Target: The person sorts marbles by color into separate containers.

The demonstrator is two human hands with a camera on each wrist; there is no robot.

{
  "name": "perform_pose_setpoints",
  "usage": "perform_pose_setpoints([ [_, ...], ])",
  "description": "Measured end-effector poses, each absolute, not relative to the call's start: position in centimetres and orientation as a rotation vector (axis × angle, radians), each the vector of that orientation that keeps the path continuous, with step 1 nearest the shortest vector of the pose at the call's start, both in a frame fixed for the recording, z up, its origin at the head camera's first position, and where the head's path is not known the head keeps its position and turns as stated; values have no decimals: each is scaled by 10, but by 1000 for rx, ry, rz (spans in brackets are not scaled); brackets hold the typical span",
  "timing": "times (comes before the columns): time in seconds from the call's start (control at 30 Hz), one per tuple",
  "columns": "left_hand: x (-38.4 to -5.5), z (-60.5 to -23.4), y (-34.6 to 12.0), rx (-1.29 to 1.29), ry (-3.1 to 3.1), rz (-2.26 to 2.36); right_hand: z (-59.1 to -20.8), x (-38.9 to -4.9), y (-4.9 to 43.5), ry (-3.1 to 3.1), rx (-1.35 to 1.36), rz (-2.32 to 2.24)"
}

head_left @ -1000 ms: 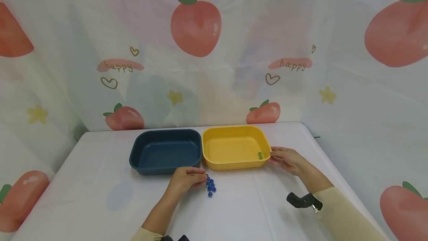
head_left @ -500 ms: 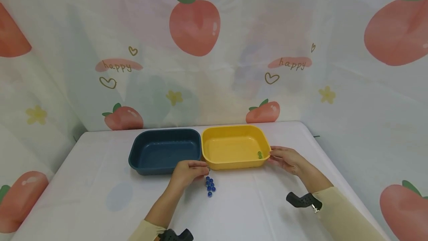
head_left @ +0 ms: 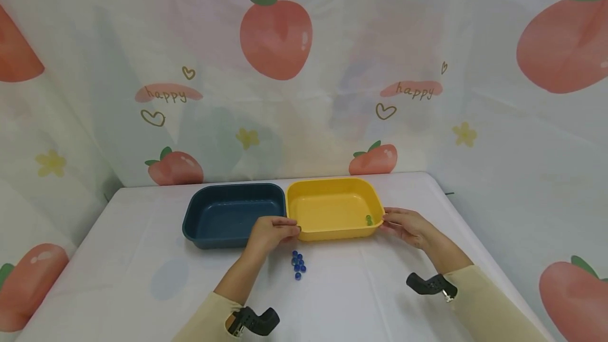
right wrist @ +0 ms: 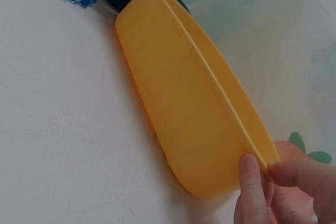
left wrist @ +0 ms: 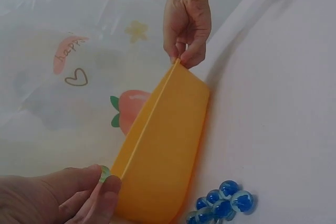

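Nearest, the two pale sleeves [head_left: 489, 305] are reaching in from the near side of the yellow tray [head_left: 328, 207], and a black strap is showing at each cuff: the left strap [head_left: 260, 323] and the right strap [head_left: 429, 285]. Short of the yellow tray's near wall, toward its left end, a cluster of blue marbles [head_left: 298, 264] is lying on the white tabletop [head_left: 342, 294], most of them touching or just beside one another. Beyond them, the left hand [head_left: 269, 234] is pinching a single green marble [left wrist: 105, 173] between thumb and fingers, just beside the yellow tray's near left corner; whether the marble is sitting over the rim is hard to tell. The right hand [head_left: 407, 228] is gripping the yellow tray's rim at its right end, thumb and fingers closing on the edge. Inside the yellow tray, green marbles [head_left: 369, 220] are resting near its right end. Just left of the yellow tray, the blue tray [head_left: 233, 218] is standing alongside. Behind the yellow tray, a cloth [head_left: 318, 131] printed with peaches, flowers, hearts and "happy" is hanging.
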State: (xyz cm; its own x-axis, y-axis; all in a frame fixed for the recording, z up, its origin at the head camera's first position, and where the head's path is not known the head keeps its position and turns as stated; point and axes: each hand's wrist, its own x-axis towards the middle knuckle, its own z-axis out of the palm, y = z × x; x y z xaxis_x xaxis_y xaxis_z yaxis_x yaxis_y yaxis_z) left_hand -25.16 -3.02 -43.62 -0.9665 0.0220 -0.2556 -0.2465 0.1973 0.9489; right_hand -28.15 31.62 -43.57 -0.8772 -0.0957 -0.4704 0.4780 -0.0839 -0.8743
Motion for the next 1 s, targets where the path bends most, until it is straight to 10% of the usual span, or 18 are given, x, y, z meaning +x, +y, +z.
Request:
perform_pose_setpoints([
  [1.0,-279,-429,-17,-255,2339,1845,-436,-279,316,1803,408,-2030],
])
